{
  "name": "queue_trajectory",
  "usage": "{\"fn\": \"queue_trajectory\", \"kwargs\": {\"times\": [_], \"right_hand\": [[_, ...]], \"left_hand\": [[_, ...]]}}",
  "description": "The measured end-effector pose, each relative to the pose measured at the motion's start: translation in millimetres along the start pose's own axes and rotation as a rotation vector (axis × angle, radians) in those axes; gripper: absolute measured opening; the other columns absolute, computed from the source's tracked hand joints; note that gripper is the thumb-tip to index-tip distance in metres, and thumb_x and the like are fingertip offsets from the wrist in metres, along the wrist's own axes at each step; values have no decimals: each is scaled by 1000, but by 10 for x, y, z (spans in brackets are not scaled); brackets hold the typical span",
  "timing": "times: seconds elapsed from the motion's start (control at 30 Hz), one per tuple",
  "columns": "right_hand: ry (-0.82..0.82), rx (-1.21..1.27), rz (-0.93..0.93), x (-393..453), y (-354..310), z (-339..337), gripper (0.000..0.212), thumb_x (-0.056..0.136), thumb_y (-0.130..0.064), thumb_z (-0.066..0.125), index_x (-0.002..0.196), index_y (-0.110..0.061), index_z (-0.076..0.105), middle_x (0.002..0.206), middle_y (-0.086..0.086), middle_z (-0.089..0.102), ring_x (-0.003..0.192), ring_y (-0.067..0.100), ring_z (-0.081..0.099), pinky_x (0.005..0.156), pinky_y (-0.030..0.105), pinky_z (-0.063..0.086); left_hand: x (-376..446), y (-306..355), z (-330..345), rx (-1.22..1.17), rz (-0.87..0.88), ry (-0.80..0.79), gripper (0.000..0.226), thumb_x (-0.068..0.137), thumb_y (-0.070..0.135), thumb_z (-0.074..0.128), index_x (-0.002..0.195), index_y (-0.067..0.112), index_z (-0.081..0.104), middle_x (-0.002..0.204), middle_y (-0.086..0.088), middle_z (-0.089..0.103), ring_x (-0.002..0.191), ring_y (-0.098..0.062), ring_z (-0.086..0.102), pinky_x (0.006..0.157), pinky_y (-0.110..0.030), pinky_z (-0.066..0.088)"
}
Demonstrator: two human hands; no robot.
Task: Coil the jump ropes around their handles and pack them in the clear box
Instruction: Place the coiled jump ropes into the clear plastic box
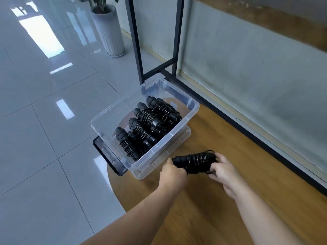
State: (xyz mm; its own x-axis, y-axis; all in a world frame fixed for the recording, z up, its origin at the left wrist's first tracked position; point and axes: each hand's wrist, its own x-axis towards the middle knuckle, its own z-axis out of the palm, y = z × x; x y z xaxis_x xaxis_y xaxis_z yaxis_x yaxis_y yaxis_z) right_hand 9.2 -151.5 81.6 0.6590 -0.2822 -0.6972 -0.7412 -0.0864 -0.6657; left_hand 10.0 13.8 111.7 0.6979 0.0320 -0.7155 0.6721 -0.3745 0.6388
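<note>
Low in the centre of the frame, both hands hold 1 coiled jump rope (194, 162) above the wooden desk (203, 209). The left hand (172, 171) grips the handle ends, fingers curled around them; the right hand (222, 169) pinches the opposite end where the black cord is wound. Just beyond, the clear box (106, 119) sits on its lid (164, 156), holding several coiled jump ropes (148, 124) laid side by side.
</note>
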Motion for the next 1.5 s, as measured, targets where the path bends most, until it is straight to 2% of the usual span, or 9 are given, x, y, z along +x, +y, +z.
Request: {"fn": "queue_trajectory", "kwargs": {"times": [0.17,0.3,0.4,0.5,0.7,0.8,0.9,1.03,1.5], "right_hand": [[31,103,-70,-455,-182,-272,66,89,4,49,147,-27,37,134,10,51,116,25,57,106,44,46],[1,173,-148,-810,-420,-199,70,90,4,49,150,-28,33,130,8,54,117,24,57,108,43,45],[-70,175,-195,-1006,-615,-22,67,90,0,52,148,-28,35,125,7,57,114,21,58,105,39,47],[-127,146,-228,-1133,-818,241,59,89,-4,55,141,-29,40,119,1,59,110,17,60,100,34,48],[-175,48,-194,-1098,-1136,912,65,80,-15,57,142,-24,39,121,6,54,109,20,58,103,44,48],[-213,82,-92,-950,-1245,1280,57,89,1,52,143,-3,36,102,17,58,86,14,49,91,30,52],[-204,147,8,-866,-1325,1541,40,90,4,51,128,0,42,83,8,47,83,20,56,100,40,52],[-117,264,101,-701,-1417,1763,9,90,3,56,99,0,53,94,9,48,79,23,56,93,40,56],[117,295,283,-411,-1268,2161,18,84,3,60,100,-4,56,121,17,53,104,29,62,88,36,59]], "left_hand": [[-333,408,-136,274,237,-6,44,81,8,40,123,16,49,116,-13,60,112,-35,57,97,-49,49],[-518,734,-429,369,381,57,32,86,6,41,109,25,52,105,-3,56,102,-28,57,86,-39,49],[-578,948,-797,412,396,101,29,92,7,41,100,34,50,96,1,55,92,-21,59,79,-35,52],[-503,1051,-1229,441,382,165,55,91,8,41,143,26,44,113,-7,59,95,-25,62,79,-34,53],[-120,1117,-1921,550,370,178,51,89,5,41,138,17,50,125,-14,59,107,-32,58,85,-32,50],[179,1162,-2162,648,363,137,47,90,5,40,134,16,51,129,-13,56,110,-30,55,91,-35,49],[427,1201,-2298,766,383,51,36,90,4,39,122,12,55,120,-12,59,101,-27,55,81,-34,46],[740,1244,-2418,941,430,-52,20,92,6,37,109,9,47,113,-12,58,97,-26,52,75,-31,40],[1086,941,-2333,1447,537,-259,39,91,-1,36,123,-13,54,136,-27,38,121,-36,42,105,-40,34]]}}
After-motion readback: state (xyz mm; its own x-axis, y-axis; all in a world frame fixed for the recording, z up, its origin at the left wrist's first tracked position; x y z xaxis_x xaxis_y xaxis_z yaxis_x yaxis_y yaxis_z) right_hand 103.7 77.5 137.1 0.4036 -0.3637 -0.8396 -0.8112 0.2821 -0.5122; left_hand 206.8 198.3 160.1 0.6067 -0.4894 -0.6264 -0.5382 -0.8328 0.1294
